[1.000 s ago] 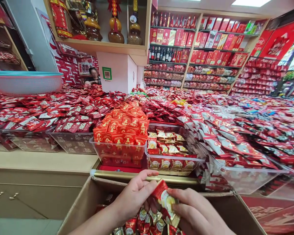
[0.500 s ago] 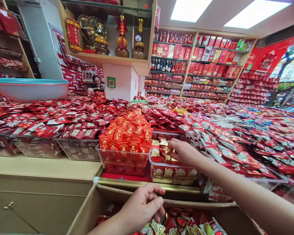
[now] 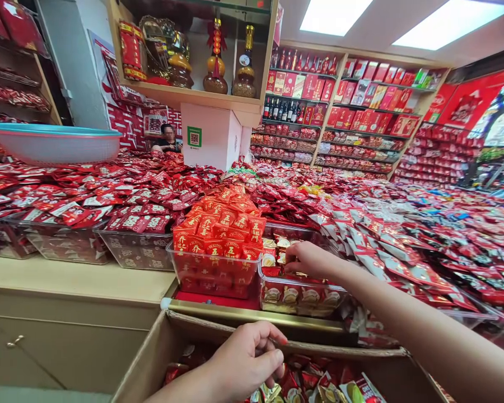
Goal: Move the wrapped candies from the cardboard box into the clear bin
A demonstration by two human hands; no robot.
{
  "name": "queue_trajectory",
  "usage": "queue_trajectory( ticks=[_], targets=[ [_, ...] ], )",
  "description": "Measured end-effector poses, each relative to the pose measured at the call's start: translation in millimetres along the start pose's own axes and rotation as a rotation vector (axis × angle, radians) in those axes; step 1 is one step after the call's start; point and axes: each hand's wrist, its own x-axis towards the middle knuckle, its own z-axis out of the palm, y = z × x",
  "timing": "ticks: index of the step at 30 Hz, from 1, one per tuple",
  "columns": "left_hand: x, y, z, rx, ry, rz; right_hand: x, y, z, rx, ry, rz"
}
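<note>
reaching right hand [image 3: 308, 260] curled over candies in clear bin [image 3: 302, 294], left hand [image 3: 247, 361] loosely closed above box [image 3: 151, 352]

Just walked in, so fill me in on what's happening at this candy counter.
A person stands at a shop counter heaped with red-wrapped sweets. Their right hand reaches into a clear plastic bin of red-and-gold wrapped candies, fingers down among the pieces. Their left hand is lower, curled over the same kind of candies in an open cardboard box at the counter's front edge. Another person sits far back behind the counter.
</note>
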Motion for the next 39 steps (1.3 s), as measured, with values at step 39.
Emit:
queue_trajectory(
  ticks=[39],
  targets=[
    [-3.3, 0.5, 9.7, -0.512, -0.231, 0.032, -95.1, -71.6, -7.5, 0.461, 0.246, -0.057]
  ],
)
